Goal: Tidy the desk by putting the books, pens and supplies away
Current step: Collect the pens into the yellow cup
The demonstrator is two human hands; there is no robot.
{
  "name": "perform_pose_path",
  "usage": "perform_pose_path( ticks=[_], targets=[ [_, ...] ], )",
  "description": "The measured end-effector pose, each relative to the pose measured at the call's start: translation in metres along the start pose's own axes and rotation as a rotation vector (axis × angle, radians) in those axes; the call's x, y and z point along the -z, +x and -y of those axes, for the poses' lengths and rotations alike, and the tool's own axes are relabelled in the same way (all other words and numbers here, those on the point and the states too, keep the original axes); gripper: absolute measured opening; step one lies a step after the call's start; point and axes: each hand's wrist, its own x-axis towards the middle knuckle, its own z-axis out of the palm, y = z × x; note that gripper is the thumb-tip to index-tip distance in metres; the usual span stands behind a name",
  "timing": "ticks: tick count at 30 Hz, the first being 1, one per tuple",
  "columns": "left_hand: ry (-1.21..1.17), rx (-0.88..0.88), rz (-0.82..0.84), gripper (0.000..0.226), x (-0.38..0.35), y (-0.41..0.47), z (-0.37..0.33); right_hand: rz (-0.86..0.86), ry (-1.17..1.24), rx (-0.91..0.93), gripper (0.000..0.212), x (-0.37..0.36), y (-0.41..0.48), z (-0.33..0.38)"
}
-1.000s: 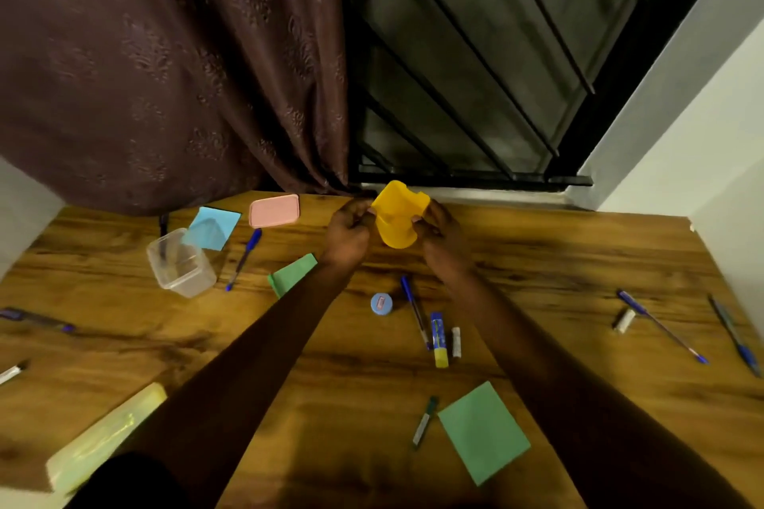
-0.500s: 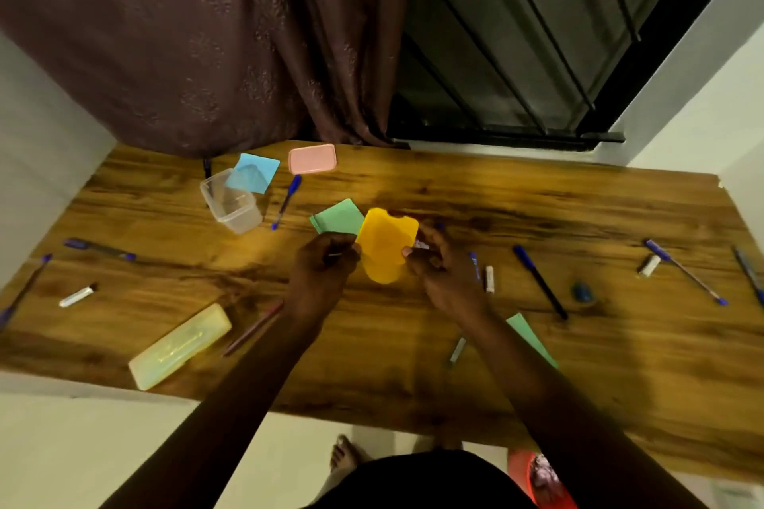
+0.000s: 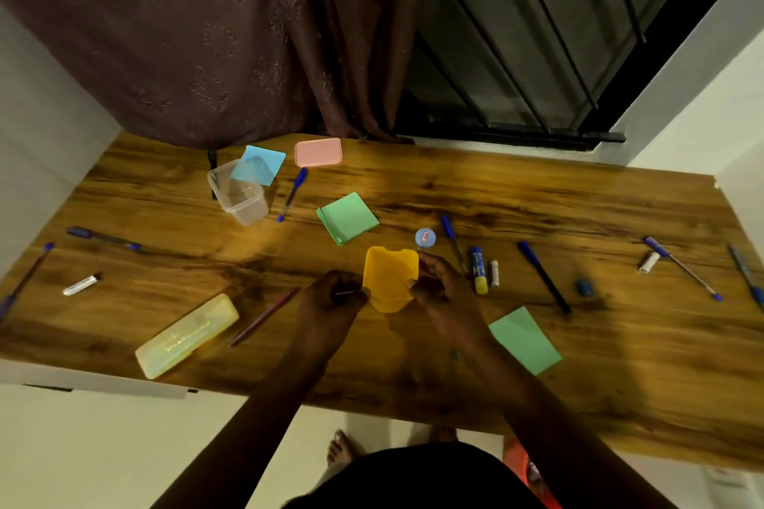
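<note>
Near the middle of the counter (image 3: 537,198), in the head view, both hands are holding the yellow cup (image 3: 388,281). The left hand (image 3: 330,302) is pinching the cup's left side. Something thin is poking out by its fingers, but it is too small to tell what. The right hand (image 3: 442,289) is curling its fingers and thumb round the cup's right side. The cup is tipping a little, with its open mouth facing away from the person. I cannot tell if it is touching the wood.

A second ago the hands were holding the cup far back, right by the window. Now they are bringing it close, to the near middle of the counter. I think the cup is getting ready to be a home for the pens.

Lots of things are still waiting. From the cup, a glue stick (image 3: 478,269) is lying at 3 o'clock, just beside the right hand, with a blue pen (image 3: 543,277) past it. A green note pad (image 3: 347,218) is sitting at 11 o'clock. A red pencil (image 3: 264,316) and a yellow pencil case (image 3: 187,336) are lying at 8 o'clock. A clear tub (image 3: 239,194) is standing at 10 o'clock, well apart. So the tidying is only just starting, I think.
</note>
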Motion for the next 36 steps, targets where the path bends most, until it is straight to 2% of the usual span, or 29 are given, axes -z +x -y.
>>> perform_pose_path(
  ticks=[4, 6, 9, 12, 17, 21, 24, 32, 36],
  targets=[
    [-0.003, -0.002, -0.031, 0.015, 0.015, 0.009, -0.002, -0.018, 0.017, -0.015, 0.046, 0.015, 0.007, 0.004],
    [0.053, -0.005, -0.069, 0.011, 0.028, 0.022, -0.006, -0.081, -0.065, -0.013, 0.039, 0.029, 0.019, 0.005],
    [0.342, -0.083, -0.124, 0.012, 0.047, 0.053, -0.015, -0.117, -0.342, 0.007, 0.034, 0.055, 0.039, 0.009],
    [0.619, -0.181, -0.167, 0.019, 0.059, 0.096, -0.017, -0.077, -0.638, -0.03, 0.029, 0.068, 0.066, 0.014],
    [0.981, -0.235, -0.151, 0.038, 0.063, 0.164, -0.023, -0.023, -0.863, -0.022, 0.031, 0.063, 0.111, 0.005],
    [1.17, -0.177, -0.049, 0.025, 0.056, 0.203, -0.031, -0.011, -0.891, -0.04, 0.028, 0.058, 0.134, 0.002],
    [1.267, -0.186, -0.04, 0.022, 0.055, 0.224, -0.029, 0.02, -0.904, -0.034, 0.025, 0.055, 0.144, -0.003],
    [1.229, -0.225, -0.127, 0.029, 0.065, 0.254, -0.017, -0.008, -0.803, 0.009, 0.037, 0.06, 0.147, -0.006],
    [1.163, -0.177, -0.139, 0.03, 0.067, 0.257, -0.027, -0.07, -0.676, -0.059, 0.033, 0.077, 0.142, 0.011]
  ],
)
